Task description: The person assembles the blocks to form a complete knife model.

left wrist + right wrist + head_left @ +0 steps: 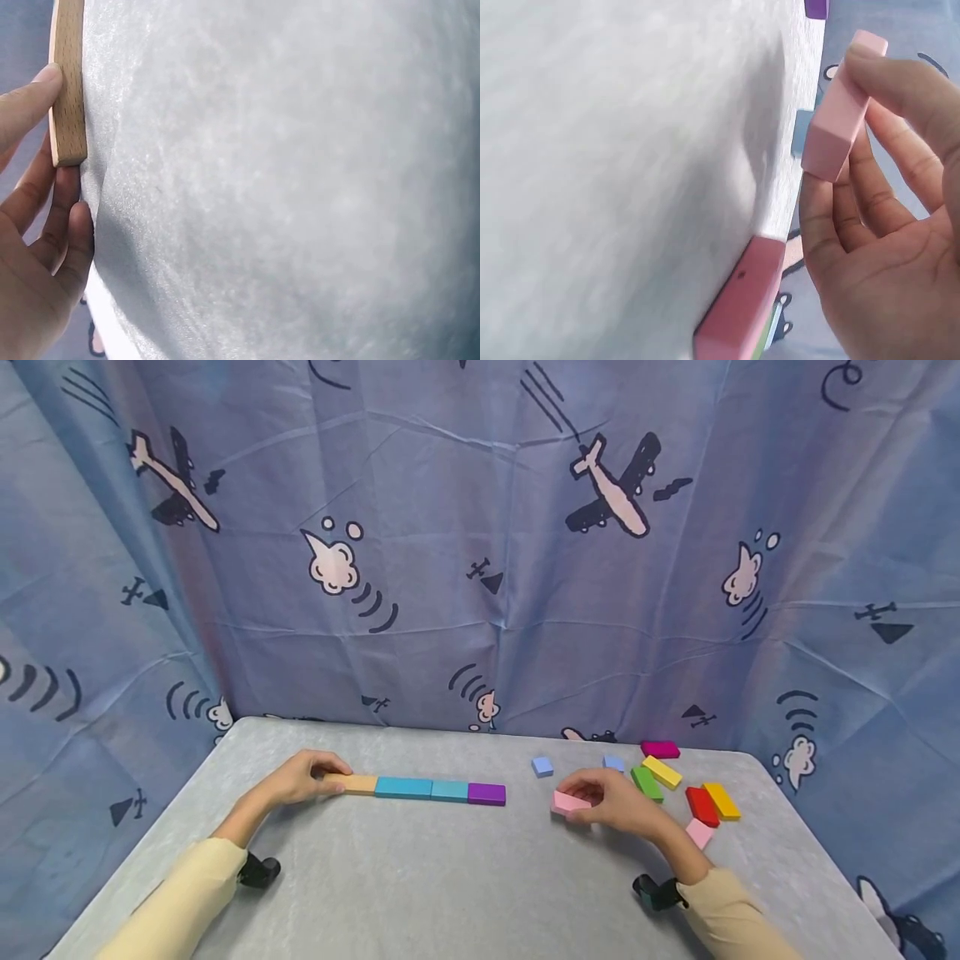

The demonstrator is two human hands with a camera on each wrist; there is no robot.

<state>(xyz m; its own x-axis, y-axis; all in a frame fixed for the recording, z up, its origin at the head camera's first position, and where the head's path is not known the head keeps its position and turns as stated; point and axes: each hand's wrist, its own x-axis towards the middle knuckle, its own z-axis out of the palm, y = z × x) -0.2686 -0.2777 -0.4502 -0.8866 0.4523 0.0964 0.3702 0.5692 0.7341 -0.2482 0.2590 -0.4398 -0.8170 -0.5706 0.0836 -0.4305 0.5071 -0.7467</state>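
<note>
On the grey table, a row of blocks lies end to end: a light orange block [362, 785], two teal blocks [403, 788] and a purple block [487, 795]. At the row's left end my left hand [303, 777] pinches the orange block; its bare wood side [70, 112] shows in the left wrist view, thumb on the near face. To the right of the purple block, apart from it, my right hand [622, 802] grips a pink block [568, 803] between thumb and fingers. That pink block [836, 127] is tilted and held off the table in the right wrist view.
Loose blocks lie around the right hand: light blue [542, 767], green [647, 784], yellow [663, 772], red [702, 807], a second pink one [699, 834] and magenta [660, 749] by the table's back edge. A patterned blue curtain [450, 577] hangs behind the table.
</note>
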